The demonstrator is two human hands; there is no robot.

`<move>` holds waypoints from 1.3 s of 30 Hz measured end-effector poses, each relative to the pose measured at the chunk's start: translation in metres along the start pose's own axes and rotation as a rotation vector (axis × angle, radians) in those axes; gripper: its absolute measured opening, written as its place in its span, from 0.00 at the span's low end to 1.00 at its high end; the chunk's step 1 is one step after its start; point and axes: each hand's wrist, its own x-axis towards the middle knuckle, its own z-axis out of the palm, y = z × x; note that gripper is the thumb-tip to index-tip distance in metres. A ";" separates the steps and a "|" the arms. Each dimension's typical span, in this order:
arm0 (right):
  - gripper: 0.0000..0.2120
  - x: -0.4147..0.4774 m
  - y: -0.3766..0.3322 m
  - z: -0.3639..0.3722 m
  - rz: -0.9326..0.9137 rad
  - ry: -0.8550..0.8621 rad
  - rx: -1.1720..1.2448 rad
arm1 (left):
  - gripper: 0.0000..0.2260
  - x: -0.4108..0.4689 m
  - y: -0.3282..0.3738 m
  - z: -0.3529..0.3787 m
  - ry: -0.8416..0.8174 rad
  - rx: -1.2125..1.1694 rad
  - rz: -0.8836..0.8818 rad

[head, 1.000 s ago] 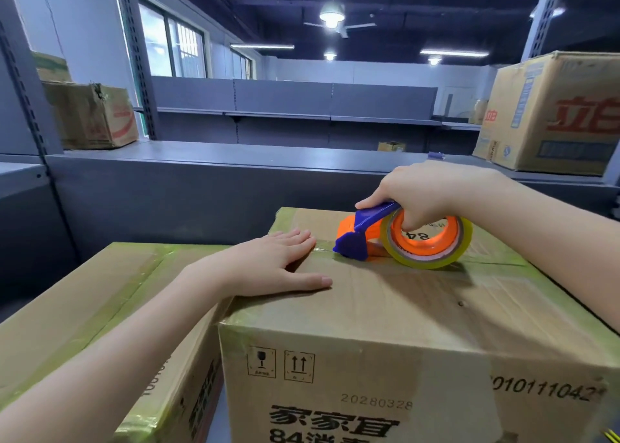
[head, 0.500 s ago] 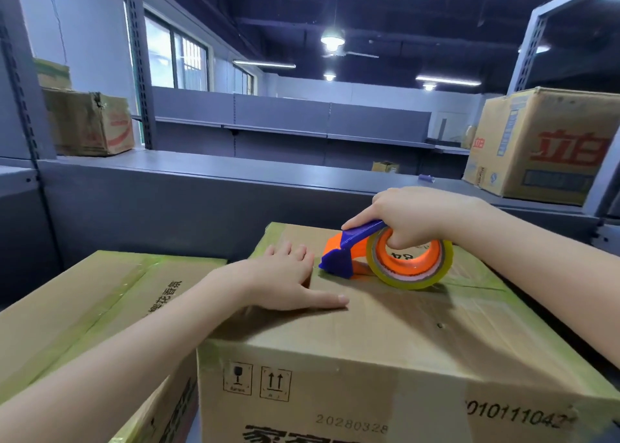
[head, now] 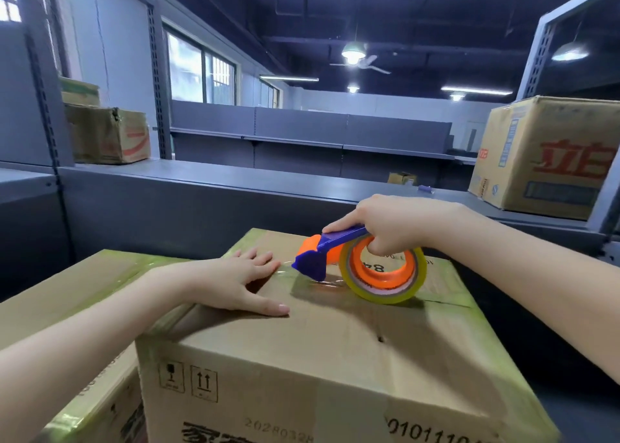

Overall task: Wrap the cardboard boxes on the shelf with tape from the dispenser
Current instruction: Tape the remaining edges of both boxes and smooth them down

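A large cardboard box [head: 335, 348] stands in front of me, its edges covered in yellowish tape. On its top sits a tape dispenser [head: 362, 266] with a blue handle, an orange core and a yellowish roll. My right hand [head: 392, 224] grips the dispenser from above, its blade end touching the box top. My left hand [head: 235, 280] lies flat on the box top with fingers straight, just left of the blade. A strip of clear tape runs between the hand and the dispenser.
A second taped box [head: 67, 295] stands lower at my left. A grey shelf ledge [head: 201, 181] runs behind the boxes. A big printed box [head: 550, 154] sits on the shelf at right, worn boxes [head: 107, 134] at far left.
My view has tilted up and the box appears lower in frame. The right hand has drawn the dispenser slightly to the right, away from the left hand, which stays flat on the box.
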 end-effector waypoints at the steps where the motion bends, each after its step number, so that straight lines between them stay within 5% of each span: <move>1: 0.32 -0.006 0.008 0.000 0.009 -0.010 -0.003 | 0.61 0.000 0.000 0.000 -0.002 -0.017 -0.005; 13: 0.32 -0.038 0.042 0.018 0.020 -0.017 -0.072 | 0.63 0.006 0.038 -0.008 -0.057 0.063 -0.089; 21: 0.32 -0.036 0.047 0.023 -0.003 0.024 -0.077 | 0.48 0.032 0.091 0.003 -0.036 0.131 0.049; 39: 0.32 -0.068 0.066 0.017 0.063 -0.017 0.026 | 0.61 0.031 0.084 0.012 -0.009 0.136 0.073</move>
